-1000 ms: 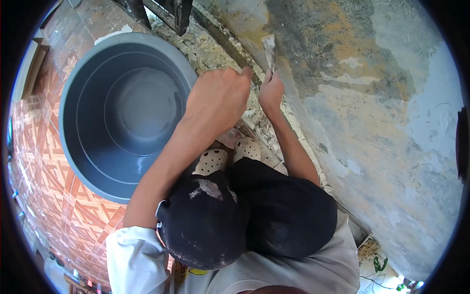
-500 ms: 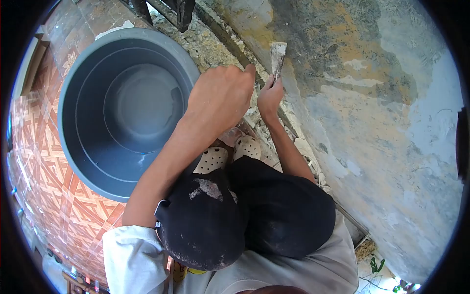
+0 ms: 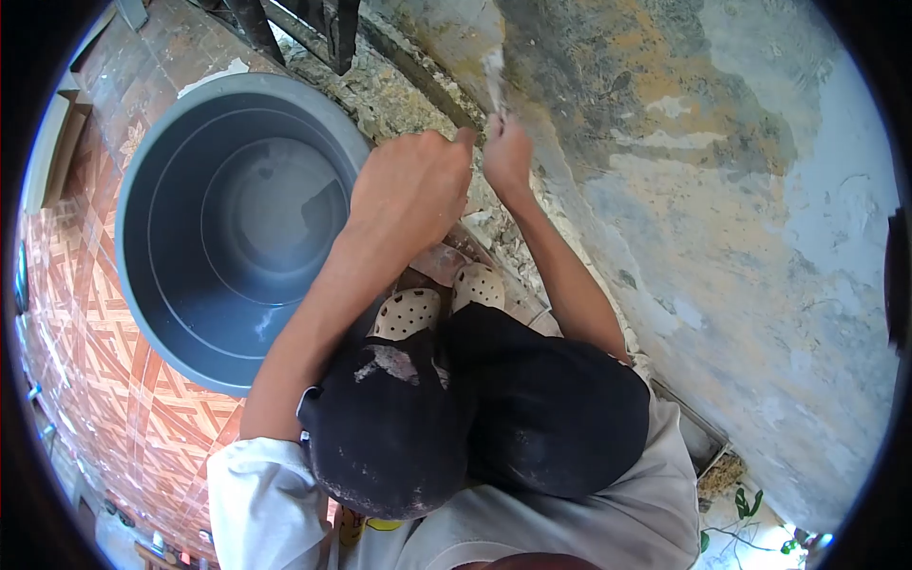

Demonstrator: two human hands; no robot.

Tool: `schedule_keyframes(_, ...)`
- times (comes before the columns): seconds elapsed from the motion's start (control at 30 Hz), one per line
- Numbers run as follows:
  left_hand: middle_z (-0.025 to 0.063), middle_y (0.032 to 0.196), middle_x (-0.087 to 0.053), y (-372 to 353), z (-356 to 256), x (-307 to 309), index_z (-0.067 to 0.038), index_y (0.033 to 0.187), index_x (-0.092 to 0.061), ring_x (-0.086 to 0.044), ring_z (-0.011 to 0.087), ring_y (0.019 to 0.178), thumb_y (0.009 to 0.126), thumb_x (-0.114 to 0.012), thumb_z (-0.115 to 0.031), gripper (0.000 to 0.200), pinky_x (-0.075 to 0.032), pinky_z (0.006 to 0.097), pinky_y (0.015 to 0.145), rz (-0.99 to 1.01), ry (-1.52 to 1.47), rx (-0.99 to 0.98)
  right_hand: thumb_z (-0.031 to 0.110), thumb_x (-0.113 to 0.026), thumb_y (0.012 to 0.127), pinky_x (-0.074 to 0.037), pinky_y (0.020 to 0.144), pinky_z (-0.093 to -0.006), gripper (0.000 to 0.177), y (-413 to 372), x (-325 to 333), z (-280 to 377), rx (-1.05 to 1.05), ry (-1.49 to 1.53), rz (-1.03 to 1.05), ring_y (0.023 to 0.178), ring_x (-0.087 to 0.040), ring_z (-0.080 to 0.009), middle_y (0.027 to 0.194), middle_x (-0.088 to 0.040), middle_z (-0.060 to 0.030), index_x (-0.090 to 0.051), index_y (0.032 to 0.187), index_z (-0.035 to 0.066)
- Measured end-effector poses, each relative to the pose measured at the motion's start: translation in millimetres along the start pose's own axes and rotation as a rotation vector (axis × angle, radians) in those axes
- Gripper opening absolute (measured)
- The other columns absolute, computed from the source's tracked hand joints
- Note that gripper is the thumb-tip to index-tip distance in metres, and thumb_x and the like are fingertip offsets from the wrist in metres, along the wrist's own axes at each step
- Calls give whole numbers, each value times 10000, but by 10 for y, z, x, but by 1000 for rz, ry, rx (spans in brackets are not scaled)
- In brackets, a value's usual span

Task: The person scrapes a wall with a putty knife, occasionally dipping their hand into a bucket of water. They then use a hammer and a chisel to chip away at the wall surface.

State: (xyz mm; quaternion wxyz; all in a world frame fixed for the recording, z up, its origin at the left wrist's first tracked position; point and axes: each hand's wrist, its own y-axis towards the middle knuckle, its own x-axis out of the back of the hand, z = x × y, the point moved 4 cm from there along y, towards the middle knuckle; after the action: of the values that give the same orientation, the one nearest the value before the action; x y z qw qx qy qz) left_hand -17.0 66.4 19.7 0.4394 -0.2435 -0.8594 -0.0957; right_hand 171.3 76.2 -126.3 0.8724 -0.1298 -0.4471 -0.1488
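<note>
- White-coated scraper: gripped by its handle in the right hand; the fingers are closed around it, with the blade projecting ahead of them.
- Change: half a second ago the blade showed its broad face. It now appears narrow and blurred, and the right-hand fingers have moved forward to beside the left thumb.
- Meaning: the blur suggests a moving stroke; the tool is judged to be in active use, not paused.
- Wall: to the right of the right-hand fingers, patchy and stained. Blade contact with it cannot be confirmed.
- Left hand: fingers curled, back of the hand upward. Whether they hold anything cannot be told.
- Tub: grey, to the left of the left-hand fingers.
- Rubble: behind the right-hand fingers, along the wall base.
</note>
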Motion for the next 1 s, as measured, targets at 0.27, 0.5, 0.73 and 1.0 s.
schedule_keyframes(0.27, 208, 619, -589, -10, 31, 3, 1, 974, -579, -621, 392, 651, 816, -542, -110, 196, -492, 490, 602, -48, -13, -52, 261, -517, 970, -448, 563, -357, 278, -481, -45, -234, -118, 487, 550, 652, -607, -219, 694, -563, -101, -487, 892, -5)
schedule_keyframes(0.5, 199, 651, -611, -14, 55, -31, 38, 935, -568, -637, 373, 633, 798, -548, -90, 189, -504, 458, 566, -36, 7, -52, 157, -478, 968, -459, 481, -262, 152, -507, 546, 136, -159, 373, 516, 607, -596, -126, 719, -559, -71, -437, 1041, 30)
schedule_keyframes(0.73, 189, 671, -629, -26, 70, -31, 23, 939, -573, -655, 353, 657, 774, -557, -73, 192, -518, 439, 575, -77, -13, -65, 154, -489, 969, -417, 496, -244, 391, -229, 729, 368, -142, 476, 492, 572, -514, -99, 702, -514, -37, -357, 1302, -4)
schedule_keyframes(1.0, 168, 681, -631, -22, 72, -26, 27, 959, -575, -661, 328, 666, 757, -589, -65, 222, -522, 406, 592, -29, -29, -59, 118, -402, 973, -443, 571, -443, 436, -108, 669, 369, 162, -122, 173, 573, -575, -361, 720, -599, -213, -312, 1373, -30)
